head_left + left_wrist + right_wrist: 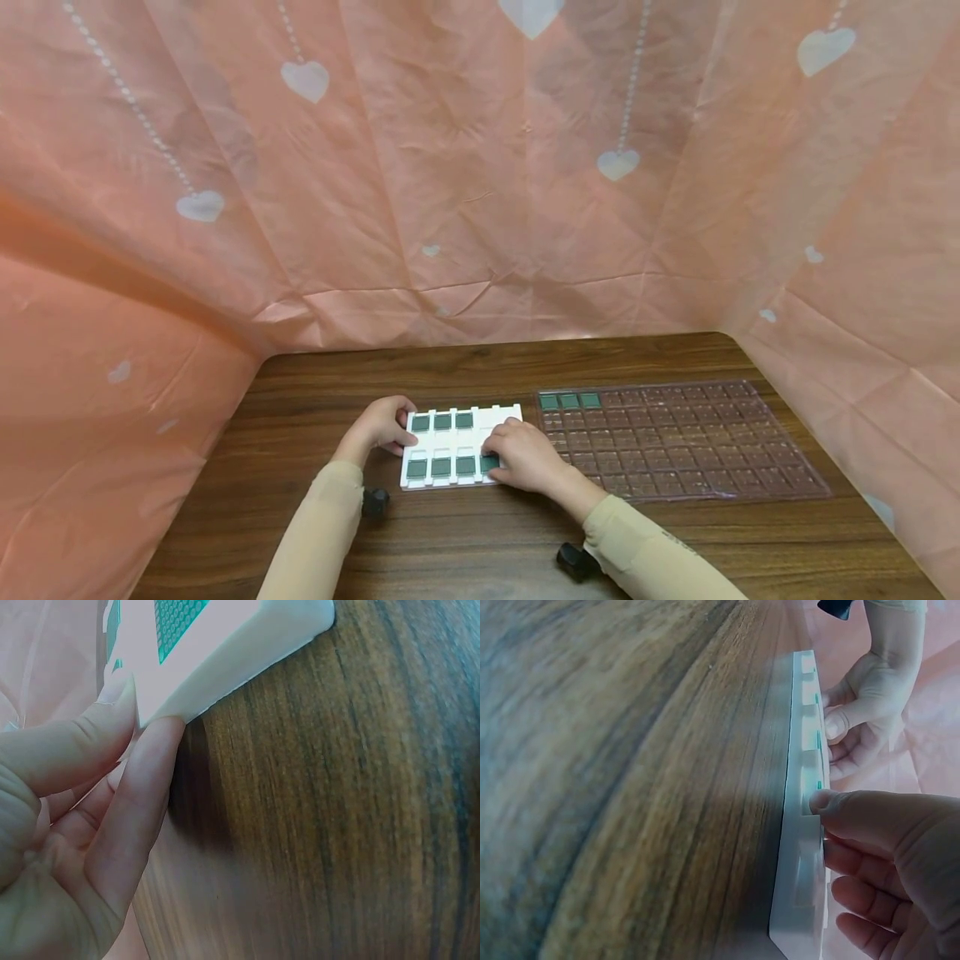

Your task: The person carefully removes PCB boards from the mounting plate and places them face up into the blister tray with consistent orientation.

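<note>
A white slotted tray (450,443) lies on the table, carrying square green chips in two rows. My left hand (384,427) grips its left end, with the thumb on top and a finger against the side, as the left wrist view shows. Over the right part of the tray is my right hand (528,457). Its thumb and fingers are curled at a green chip (489,462) in the front row, partly covering it. From the right wrist view, the thumb (832,801) meets the tray's front edge at a slot; the chip there is mostly hidden.
A clear plastic tray (675,442) with many square pockets lies right of the white one. Several of its back-left pockets hold green chips (570,401). The wooden table (300,433) backs onto a pink curtain (465,208) with hearts.
</note>
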`<state>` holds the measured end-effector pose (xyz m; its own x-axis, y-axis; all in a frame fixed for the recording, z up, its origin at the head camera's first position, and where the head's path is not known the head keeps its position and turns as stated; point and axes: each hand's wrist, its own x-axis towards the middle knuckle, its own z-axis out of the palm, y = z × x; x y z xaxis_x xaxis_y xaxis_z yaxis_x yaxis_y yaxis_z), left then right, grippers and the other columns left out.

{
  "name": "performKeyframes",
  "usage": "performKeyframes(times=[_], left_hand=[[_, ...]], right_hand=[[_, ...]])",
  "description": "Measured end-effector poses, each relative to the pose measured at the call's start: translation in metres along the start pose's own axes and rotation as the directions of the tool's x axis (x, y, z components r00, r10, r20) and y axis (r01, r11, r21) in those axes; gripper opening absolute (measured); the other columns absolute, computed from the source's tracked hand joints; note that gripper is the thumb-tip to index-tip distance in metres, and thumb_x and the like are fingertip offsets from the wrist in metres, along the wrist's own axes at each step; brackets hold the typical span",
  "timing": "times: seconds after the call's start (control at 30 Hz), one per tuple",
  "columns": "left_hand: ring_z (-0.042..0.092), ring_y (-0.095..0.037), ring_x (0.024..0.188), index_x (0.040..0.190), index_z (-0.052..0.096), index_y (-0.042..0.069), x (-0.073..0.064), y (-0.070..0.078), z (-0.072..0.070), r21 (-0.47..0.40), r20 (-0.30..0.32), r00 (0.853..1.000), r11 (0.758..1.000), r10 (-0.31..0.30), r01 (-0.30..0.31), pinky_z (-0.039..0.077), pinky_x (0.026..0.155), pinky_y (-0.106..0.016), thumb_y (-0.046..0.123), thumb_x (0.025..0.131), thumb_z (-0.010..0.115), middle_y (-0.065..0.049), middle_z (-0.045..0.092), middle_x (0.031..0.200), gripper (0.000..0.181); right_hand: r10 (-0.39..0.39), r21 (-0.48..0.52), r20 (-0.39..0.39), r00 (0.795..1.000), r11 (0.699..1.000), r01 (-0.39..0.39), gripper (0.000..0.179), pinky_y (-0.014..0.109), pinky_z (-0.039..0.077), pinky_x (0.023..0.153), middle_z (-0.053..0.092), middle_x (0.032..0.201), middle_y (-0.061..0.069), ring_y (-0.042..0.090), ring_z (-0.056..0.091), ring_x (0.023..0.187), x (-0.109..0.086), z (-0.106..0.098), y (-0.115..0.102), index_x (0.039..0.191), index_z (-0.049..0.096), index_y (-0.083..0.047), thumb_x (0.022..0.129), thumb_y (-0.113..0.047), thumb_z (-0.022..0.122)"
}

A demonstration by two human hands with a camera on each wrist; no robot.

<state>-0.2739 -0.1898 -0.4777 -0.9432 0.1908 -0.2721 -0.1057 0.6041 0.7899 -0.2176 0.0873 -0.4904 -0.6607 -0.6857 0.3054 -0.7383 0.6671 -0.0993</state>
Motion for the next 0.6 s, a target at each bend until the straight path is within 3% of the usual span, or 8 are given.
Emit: performKeyframes(times=[0.3,0.6], left_hand=[[0.060,-0.024,0.070,0.116,0.060,-0.005,0.0001,-0.0015,-0.0003,0.000,-0.003,1.000,1.000,-0.009,0.009,0.062,0.055,-0.034,-0.015,0.072,0.080,-0.014,0.049,0.089,0.050],[0.060,-0.023,0.071,0.117,0.059,-0.005,0.0003,0.0001,-0.0001,0.005,-0.004,1.000,1.000,-0.006,0.006,0.062,0.055,-0.034,-0.015,0.072,0.080,-0.014,0.049,0.090,0.050]], right_hand=[[-0.013,-0.005,0.009,1.000,1.000,0.013,0.025,0.032,0.052,0.075,0.067,0.089,-0.003,0.018,0.057,0.084,0.0022,0.0008,0.0007,0.092,0.075,-0.016,0.075,-0.031,0.084],[0.000,0.052,0.004,1.000,0.999,0.000,0.023,0.030,0.052,0.075,0.066,0.086,-0.004,0.017,0.057,0.083,0.0024,-0.0015,0.0029,0.090,0.074,-0.016,0.073,-0.028,0.084]])
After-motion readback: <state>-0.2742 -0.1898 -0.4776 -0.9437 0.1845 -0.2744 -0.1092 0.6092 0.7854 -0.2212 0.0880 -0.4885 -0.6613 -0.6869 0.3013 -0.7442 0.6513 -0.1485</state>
